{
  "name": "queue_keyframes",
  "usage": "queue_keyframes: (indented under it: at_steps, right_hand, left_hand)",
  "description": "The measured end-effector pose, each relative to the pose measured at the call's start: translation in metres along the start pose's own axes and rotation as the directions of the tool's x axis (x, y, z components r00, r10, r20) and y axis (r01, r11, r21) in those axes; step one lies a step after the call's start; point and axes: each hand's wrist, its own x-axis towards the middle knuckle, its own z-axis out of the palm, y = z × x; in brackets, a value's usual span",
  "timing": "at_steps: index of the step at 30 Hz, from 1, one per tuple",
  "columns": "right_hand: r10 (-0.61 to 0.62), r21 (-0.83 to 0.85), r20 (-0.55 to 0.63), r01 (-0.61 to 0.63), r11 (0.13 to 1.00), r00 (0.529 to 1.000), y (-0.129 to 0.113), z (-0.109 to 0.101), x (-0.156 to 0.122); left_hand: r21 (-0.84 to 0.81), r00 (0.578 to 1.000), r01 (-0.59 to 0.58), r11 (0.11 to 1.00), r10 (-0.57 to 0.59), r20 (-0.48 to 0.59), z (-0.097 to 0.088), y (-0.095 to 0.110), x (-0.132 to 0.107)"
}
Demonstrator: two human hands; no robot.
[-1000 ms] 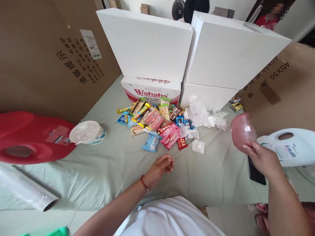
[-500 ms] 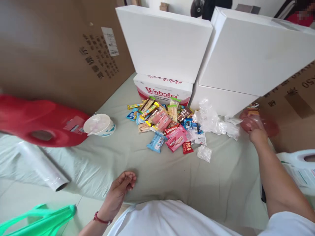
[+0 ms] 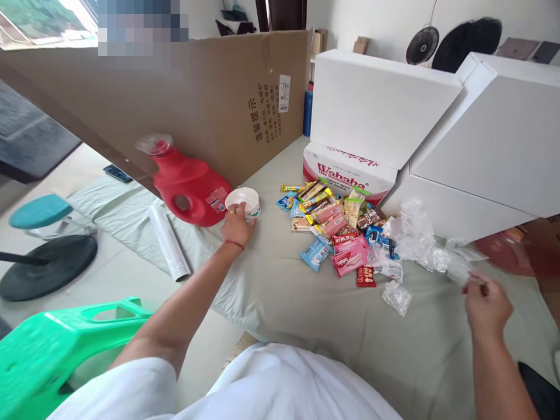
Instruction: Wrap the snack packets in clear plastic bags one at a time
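Observation:
On the left, my left hand is closed on the near rim of a white paper bowl with a blue-green print. The bowl stands on the cloth beside a red jug lying tilted. At the right my right hand is closed with fingertips pinched at the end of crumpled clear plastic wrappers; what is between the fingers is hidden. Between my hands lies a pile of wrapped snacks, with pink wafer packets and a light blue packet in front.
White boxes and a Wahaha carton stand behind the snacks. A big brown cardboard rises at left. A reddish bowl sits at right. A plastic film roll and green stool are at left.
My view has turned left. My left hand has gone from the front of the cloth to the paper bowl and gripped it. My right hand has left the reddish bowl and come nearer.

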Motion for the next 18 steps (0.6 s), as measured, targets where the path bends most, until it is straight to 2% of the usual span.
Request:
queue_keyframes:
  at_steps: [2,3,5,7,8,9,10,11,12,13,15,16,17,18]
  right_hand:
    - [0.037,0.085,0.073,-0.043,0.995,0.997,-0.007,0.000,-0.061]
    - [0.067,0.143,0.113,-0.083,0.986,0.991,-0.011,0.000,-0.092]
    - [0.147,0.265,0.147,-0.182,0.947,0.978,-0.023,-0.001,-0.148]
    - [0.176,0.369,0.188,-0.236,0.899,0.966,-0.046,-0.002,-0.192]
    - [0.131,0.402,0.220,-0.213,0.890,0.967,-0.061,-0.003,-0.208]
    - [0.046,0.441,0.235,-0.148,0.885,0.971,-0.078,-0.005,-0.219]
    - [-0.080,0.476,0.252,-0.052,0.878,0.964,-0.098,-0.006,-0.226]
    - [-0.229,0.501,0.268,0.067,0.863,0.936,-0.118,-0.005,-0.230]
    - [-0.390,0.518,0.288,0.200,0.832,0.875,-0.138,-0.004,-0.229]
    - [-0.540,0.521,0.321,0.331,0.787,0.778,-0.156,0.000,-0.227]
    - [-0.688,0.469,0.487,0.503,0.725,0.537,-0.188,0.013,-0.219]
    - [-0.678,0.414,0.606,0.563,0.716,0.416,-0.199,0.021,-0.215]
    - [-0.618,0.337,0.716,0.614,0.713,0.324,-0.208,0.030,-0.212]
    - [-0.551,0.267,0.793,0.663,0.699,0.261,-0.215,0.039,-0.210]
  left_hand:
    - [-0.019,0.997,-0.040,0.999,0.042,0.063,0.002,0.001,0.009]
    - [-0.034,0.992,-0.078,0.996,0.081,0.097,0.001,0.005,0.005]
    - [-0.085,0.966,-0.185,0.979,0.197,0.168,-0.006,0.018,-0.018]
    - [-0.164,0.901,-0.331,0.929,0.363,0.239,-0.018,0.041,-0.058]
    - [-0.223,0.822,-0.461,0.859,0.508,0.258,-0.024,0.054,-0.081]
    - [-0.270,0.723,-0.573,0.774,0.632,0.280,-0.030,0.068,-0.104]
    - [-0.313,0.610,-0.654,0.689,0.725,0.321,-0.035,0.081,-0.127]
    - [-0.343,0.519,-0.695,0.632,0.771,0.370,-0.038,0.093,-0.147]
    - [-0.363,0.448,-0.714,0.599,0.789,0.420,-0.040,0.104,-0.164]
    - [-0.379,0.388,-0.724,0.576,0.795,0.467,-0.040,0.111,-0.178]
    - [-0.409,0.310,-0.716,0.566,0.782,0.541,-0.037,0.120,-0.196]
    - [-0.429,0.295,-0.696,0.576,0.774,0.560,-0.036,0.122,-0.201]
    - [-0.456,0.302,-0.663,0.594,0.769,0.563,-0.035,0.121,-0.205]
    - [-0.491,0.333,-0.615,0.618,0.767,0.549,-0.035,0.119,-0.208]
